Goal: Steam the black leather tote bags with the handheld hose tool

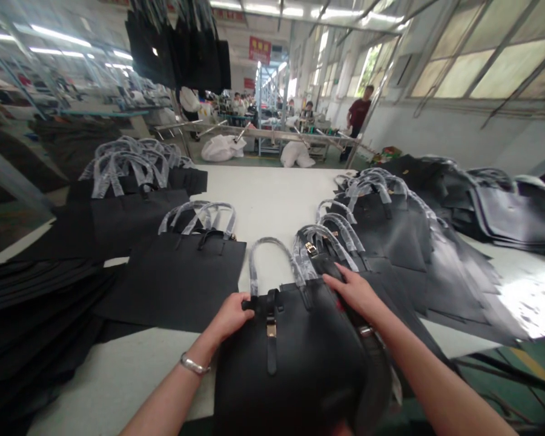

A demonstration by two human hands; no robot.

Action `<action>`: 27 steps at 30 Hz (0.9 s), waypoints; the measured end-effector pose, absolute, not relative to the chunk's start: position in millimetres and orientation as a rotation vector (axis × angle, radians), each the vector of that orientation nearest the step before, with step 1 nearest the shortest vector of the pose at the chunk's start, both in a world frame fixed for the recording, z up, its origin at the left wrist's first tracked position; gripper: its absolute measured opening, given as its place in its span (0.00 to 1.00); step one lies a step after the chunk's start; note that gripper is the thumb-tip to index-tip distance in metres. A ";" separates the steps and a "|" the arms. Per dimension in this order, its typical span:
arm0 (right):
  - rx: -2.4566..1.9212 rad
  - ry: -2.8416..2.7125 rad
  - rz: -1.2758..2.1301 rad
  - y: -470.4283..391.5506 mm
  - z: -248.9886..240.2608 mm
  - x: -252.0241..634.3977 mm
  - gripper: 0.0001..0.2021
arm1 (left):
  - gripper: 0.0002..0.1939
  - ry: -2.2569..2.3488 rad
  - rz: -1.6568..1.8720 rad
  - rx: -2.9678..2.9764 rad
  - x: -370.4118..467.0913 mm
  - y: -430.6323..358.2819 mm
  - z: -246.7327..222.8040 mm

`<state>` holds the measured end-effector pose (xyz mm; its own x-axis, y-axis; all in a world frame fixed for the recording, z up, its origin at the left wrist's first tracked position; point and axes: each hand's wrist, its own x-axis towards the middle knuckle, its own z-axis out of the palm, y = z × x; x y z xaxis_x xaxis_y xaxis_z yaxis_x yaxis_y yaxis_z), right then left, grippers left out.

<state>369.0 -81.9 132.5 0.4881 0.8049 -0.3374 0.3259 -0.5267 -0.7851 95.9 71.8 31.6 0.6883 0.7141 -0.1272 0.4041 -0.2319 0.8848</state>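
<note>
Since the black bag (309, 345) at lower centre looks light and pliable, it is best held by its top corners: one is pinched firmly by the left hand (230, 315); whether the other is gripped by the half-curled right hand (358, 293) cannot be told.

Both hands (231, 316) at a black bag (304, 345)

1. The single head camera looks forward and steeply down from above the white surface (263, 194).
2. Nearest it is the black handbag (318, 351), cropped by the lower edge, where the left forearm (168, 390) and right forearm (429, 375) enter.
3. Its wide view reaches past the metal rack (272, 132) to the distant red sign (260, 50).
</note>
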 end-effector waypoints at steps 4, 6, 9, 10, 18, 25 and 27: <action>-2.102 -0.843 1.053 -115.6 136.6 397.8 0.18 | 0.09 0.889 0.353 1.832 93.5 74.8 30.1; -2.101 -0.809 1.153 -132.9 134.8 405.6 0.18 | 0.10 0.900 0.318 1.813 91.7 76.9 34.1; -2.087 -0.786 1.245 -146.2 129.1 408.5 0.20 | 0.08 0.915 0.276 1.844 90.7 78.7 45.0; -2.083 -0.787 1.255 -146.2 127.2 408.2 0.20 | 0.07 0.920 0.263 1.865 91.2 78.8 48.8; -2.105 -0.804 0.940 -115.4 117.7 405.2 0.25 | 0.07 0.944 0.229 1.905 95.4 77.0 54.1; -2.002 -0.826 1.065 -143.0 126.4 394.3 0.29 | 0.18 0.931 0.384 1.306 56.2 78.5 120.5; -1.977 -0.841 1.079 -154.2 128.4 391.8 0.31 | 0.21 0.961 0.532 1.268 39.7 78.9 164.9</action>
<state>391.8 -154.2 128.4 0.4366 0.8023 -0.4071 0.1988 -0.5274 -0.8260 39.7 78.9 164.8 0.5255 0.7944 -0.3045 0.1636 0.2569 0.9525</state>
